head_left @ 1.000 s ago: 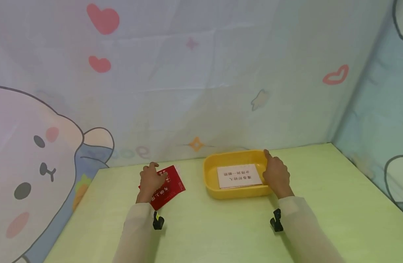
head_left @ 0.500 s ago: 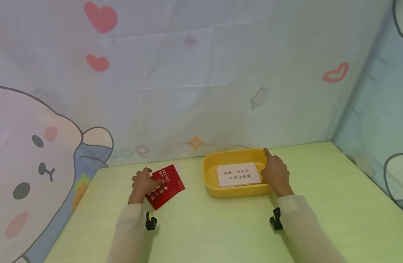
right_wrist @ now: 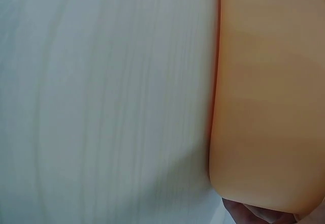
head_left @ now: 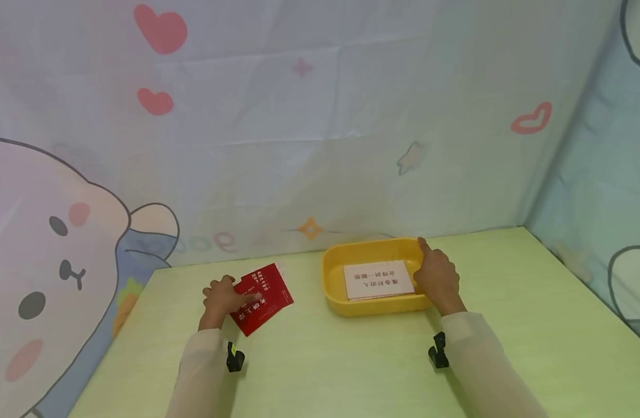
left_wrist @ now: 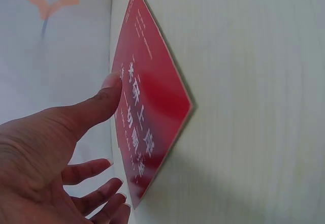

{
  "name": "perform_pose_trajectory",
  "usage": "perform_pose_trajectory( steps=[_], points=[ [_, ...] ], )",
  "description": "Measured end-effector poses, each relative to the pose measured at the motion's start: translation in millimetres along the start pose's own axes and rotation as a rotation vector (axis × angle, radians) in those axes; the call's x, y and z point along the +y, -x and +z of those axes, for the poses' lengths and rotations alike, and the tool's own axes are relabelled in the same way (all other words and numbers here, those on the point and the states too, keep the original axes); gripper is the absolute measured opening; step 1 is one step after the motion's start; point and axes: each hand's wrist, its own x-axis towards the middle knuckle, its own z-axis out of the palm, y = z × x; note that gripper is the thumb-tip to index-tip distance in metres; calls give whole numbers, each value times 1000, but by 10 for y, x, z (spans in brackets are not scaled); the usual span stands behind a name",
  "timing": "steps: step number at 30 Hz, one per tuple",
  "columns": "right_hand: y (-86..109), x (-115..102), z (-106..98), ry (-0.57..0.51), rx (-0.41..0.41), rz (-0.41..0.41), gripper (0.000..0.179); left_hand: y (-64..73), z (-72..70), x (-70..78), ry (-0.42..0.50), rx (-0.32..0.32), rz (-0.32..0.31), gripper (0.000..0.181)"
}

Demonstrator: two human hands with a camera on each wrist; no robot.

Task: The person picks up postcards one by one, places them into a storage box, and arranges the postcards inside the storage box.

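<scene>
Red cards [head_left: 264, 296] with white lettering lie overlapped on the table, left of the tray. Over their left side is my left hand [head_left: 223, 299], thumb stretched across the top card and fingers spread beyond its left edge. In the left wrist view, the thumb [left_wrist: 99, 102] overlaps the red card [left_wrist: 152, 92] and the other fingers are apart from one another; contact is unclear. My right hand [head_left: 438, 278] grips the right end of a yellow plastic tray [head_left: 351, 309]. Inside it lies a white card [head_left: 379, 280] with red print. The right wrist view shows mostly the tray's outer wall [right_wrist: 269, 102].
The pale green table [head_left: 309, 360] meets a printed cloth backdrop [head_left: 278, 145] just behind the tray and cards. Another cloth wall [head_left: 601, 191] runs along the right side. A black wrist-camera mount [head_left: 235, 357] sits by the left sleeve.
My left hand has shifted left and slightly down across the red cards, uncovering more of them. The right hand, tray and white card stay where they were.
</scene>
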Motion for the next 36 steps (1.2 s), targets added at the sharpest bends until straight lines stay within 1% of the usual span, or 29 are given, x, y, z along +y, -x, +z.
perform_pose_trajectory(
  steps=[6, 11, 14, 18, 20, 27, 36],
  points=[
    [6, 3, 18, -6, -1, 2, 75, 1, 37, -55, -37, 10, 6, 84],
    [6, 2, 31, 5, 8, -1, 75, -9, 79, -88, -37, 25, 0, 81],
    [4, 5, 16, 6, 12, -11, 74, -15, 90, -80, -35, 36, -5, 80],
    [0, 6, -23, 1, 20, -16, 74, -18, 79, -44, -16, 34, -8, 79],
    [-2, 2, -34, -2, 15, -13, 75, -16, 69, -29, -3, 31, -21, 80],
    [-9, 7, -23, 2, 9, -14, 75, -28, 56, -11, -46, 27, -38, 82],
    [-9, 28, 13, -8, 14, -18, 75, -59, 77, -30, -69, 24, -69, 90]
  ],
)
